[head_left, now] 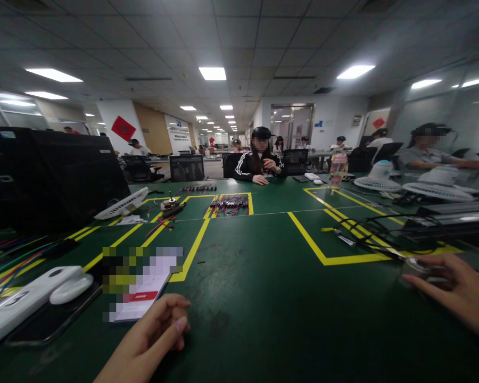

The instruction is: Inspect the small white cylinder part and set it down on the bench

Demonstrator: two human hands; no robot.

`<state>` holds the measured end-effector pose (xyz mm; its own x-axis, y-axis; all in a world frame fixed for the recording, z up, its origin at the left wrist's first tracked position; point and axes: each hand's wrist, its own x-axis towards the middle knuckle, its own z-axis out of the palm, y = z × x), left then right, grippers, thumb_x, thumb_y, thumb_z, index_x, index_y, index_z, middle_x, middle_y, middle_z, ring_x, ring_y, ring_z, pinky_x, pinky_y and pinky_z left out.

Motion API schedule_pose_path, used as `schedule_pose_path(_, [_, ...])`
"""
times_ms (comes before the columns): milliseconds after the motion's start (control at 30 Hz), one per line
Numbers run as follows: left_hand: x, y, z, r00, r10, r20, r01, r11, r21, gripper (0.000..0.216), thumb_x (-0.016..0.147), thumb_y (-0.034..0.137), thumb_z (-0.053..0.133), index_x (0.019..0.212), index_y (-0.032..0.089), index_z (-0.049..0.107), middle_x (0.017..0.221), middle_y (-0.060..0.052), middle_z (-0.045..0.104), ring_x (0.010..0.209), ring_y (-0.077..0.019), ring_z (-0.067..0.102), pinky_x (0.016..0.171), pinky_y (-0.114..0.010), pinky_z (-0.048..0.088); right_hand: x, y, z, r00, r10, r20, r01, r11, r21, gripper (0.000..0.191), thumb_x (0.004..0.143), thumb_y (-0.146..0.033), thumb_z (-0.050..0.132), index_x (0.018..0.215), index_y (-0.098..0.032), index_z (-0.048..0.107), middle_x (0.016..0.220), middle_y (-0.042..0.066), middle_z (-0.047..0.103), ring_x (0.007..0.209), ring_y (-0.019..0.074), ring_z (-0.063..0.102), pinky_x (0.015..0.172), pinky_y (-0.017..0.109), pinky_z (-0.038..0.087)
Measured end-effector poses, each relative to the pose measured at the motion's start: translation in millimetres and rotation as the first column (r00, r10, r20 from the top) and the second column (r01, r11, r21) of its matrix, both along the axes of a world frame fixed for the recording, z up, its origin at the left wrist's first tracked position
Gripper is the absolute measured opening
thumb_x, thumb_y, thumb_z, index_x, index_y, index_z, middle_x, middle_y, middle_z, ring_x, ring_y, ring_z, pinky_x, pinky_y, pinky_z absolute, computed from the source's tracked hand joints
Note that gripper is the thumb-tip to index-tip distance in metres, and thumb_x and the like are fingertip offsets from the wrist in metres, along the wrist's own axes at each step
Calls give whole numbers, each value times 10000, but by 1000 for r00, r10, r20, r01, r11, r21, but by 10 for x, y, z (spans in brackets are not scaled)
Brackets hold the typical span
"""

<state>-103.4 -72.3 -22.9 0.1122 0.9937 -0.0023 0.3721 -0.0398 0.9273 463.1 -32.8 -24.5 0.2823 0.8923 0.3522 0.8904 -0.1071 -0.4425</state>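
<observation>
Head view: right hand (459, 287) grips a metal cylinder (415, 267); a steady hold, clear of the black cables (361, 243), seems best. Left hand (158, 325) curls loosely, seemingly empty.

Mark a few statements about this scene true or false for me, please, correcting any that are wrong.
1. The right hand holds a metal piece. True.
2. The left hand grips the bottle. False: the left hand holds nothing visible, and the bottle stands far across the table.
3. The bundle of wires lies on the table, apart from both hands. True.
4. The tape on the table is red. False: it is yellow.
5. A person sits at the far side of the table. True.
</observation>
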Motion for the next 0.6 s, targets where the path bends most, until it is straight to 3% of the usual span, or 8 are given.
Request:
schedule_pose_path(33, [10, 3, -1, 1000, 3, 0, -3, 1000, 3, 232, 878, 468, 481, 1032, 302, 529, 766, 32, 607, 693, -210, 612, 696, -338, 485, -20, 6, -12, 1000, 0, 6, 0, 1000, -1, 497, 682, -545, 642, 1043, -215, 553, 1034, 106, 624, 799, 201, 648, 653, 291, 513])
schedule_pose_path(133, [51, 16, 8, 1000, 19, 12, -20, 1000, 18, 226, 858, 457, 516, 1005, 290, 552, 755, 29, 616, 680, -215, 615, 679, -338, 495, -252, 36, -53, 992, 70, 107, -91, 975, 201, 493, 692, -516, 645, 1075, -228, 527, 1111, 78, 589, 925, 208, 619, 794, 328, 511])
schedule_pose_path(233, [72, 21, 25, 999, 29, 22, -29, 999, 31, 229, 842, 458, 539, 991, 286, 559, 748, 28, 614, 668, -215, 614, 663, -335, 499, -788, 58, -69, 927, 321, 196, -373, 856, 359, 425, 721, -427, 653, 1073, -235, 508, 1140, 57, 569, 1051, 202, 565, 920, 354, 475])
schedule_pose_path(400, [29, -3, 26, 1000, 11, 9, -11, 1000, 5, 213, 875, 454, 496, 1008, 295, 545, 768, 32, 609, 687, -213, 617, 689, -344, 487, -1937, 48, -9, 692, 719, 65, -705, 654, 274, 312, 804, -254, 585, 1084, -226, 451, 1152, 63, 546, 1067, 150, 547, 912, 315, 485])
schedule_pose_path(500, [3, -10, 14, 1000, 7, 19, -7, 1000, 3, 206, 889, 444, 478, 1023, 298, 536, 790, 34, 604, 702, -209, 614, 699, -342, 481, -2397, 51, 16, 576, 815, -62, -779, 571, 259, 305, 783, -188, 585, 1057, -214, 453, 1153, 58, 531, 1051, 131, 541, 897, 284, 481])
schedule_pose_path(600, [-1, -7, 16, 1000, -6, 22, 6, 1000, -12, 183, 904, 409, 470, 1027, 291, 539, 786, 34, 604, 708, -200, 611, 712, -339, 476, -2597, 64, 8, 506, 853, -126, -816, 521, 250, 324, 762, -149, 576, 1054, -213, 453, 1154, 54, 519, 1044, 130, 529, 896, 283, 470])
